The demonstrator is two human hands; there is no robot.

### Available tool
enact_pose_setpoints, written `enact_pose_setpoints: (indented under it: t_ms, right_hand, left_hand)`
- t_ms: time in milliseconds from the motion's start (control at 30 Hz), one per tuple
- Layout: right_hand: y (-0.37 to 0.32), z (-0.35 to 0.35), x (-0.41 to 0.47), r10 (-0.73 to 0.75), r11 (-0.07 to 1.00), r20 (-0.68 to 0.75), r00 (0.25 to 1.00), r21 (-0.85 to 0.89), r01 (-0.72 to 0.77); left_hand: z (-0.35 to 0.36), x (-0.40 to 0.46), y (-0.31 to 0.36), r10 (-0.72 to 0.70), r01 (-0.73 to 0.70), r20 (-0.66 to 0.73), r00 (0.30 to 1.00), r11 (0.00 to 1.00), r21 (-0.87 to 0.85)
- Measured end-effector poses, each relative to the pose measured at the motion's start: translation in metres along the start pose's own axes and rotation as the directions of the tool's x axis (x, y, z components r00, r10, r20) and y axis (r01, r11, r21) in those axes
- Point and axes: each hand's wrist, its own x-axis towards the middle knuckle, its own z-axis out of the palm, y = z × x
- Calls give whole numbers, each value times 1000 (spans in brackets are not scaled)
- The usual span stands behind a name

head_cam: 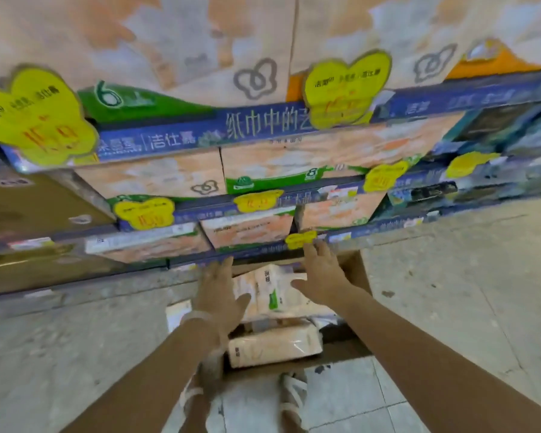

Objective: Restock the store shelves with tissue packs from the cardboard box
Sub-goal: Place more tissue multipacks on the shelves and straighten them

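Both grips released, left hand (220, 292) and right hand (320, 276) reaching forward, fingers spread, flanking the tissue pack (269, 293) lying in the cardboard box (355, 270), not grasping it.

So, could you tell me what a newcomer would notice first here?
Probably the yellow price tags clipped along the blue shelf edges, largest at upper left. Then the two hands, left hand and right hand, reaching with spread fingers toward a tissue pack in the cardboard box at centre bottom.

cardboard box (355, 270) largely hidden, shelf labels (41, 120) perhaps blurred
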Motion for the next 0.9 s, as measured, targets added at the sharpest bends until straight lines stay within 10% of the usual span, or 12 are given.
enact_pose_setpoints:
  t_ms: [267,633,900]
  right_hand:
    - [55,130,88,152,950,214,965,236,-203]
    - [93,310,204,479,627,363,799,496,-601]
    - [90,356,272,440,606,262,859,620,-499]
  left_hand:
    - [115,53,-58,-159,157,3,987,972,-176]
    - [247,122,-167,-213,215,28,977,965,-152]
    - [286,173,-211,-177,179,31,984,962,-205]
